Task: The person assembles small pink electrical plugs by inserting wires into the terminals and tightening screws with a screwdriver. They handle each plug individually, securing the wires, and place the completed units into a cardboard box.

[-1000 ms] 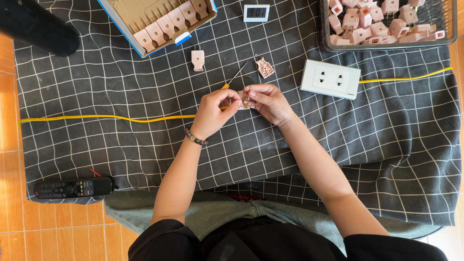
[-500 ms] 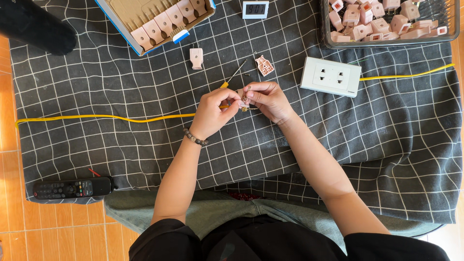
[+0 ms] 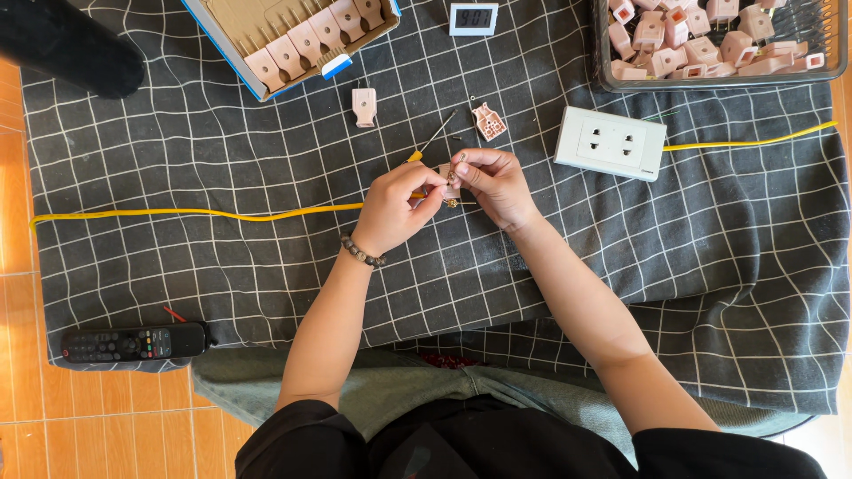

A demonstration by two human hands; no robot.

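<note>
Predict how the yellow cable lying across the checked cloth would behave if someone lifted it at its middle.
The yellow cable is thin and long with gentle waves, so it would probably sag. It looks light. Its far end seems to reach the white socket block, which might drag.

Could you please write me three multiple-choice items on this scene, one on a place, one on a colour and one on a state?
1. Where does the remote control lie?
A. at the near left edge of the checked cloth
B. inside the wire basket
C. on the white socket box

2. What colour is the cable across the cloth?
A. red
B. yellow
C. blue

3. What are the left hand and right hand doing?
A. resting flat, apart
B. both inside the cardboard box
C. meeting, pinching a small plug part

Answers: 1 A, it sits by the cloth's lower left corner; 2 B, it is yellow throughout; 3 C, fingertips meet around the part.
</note>
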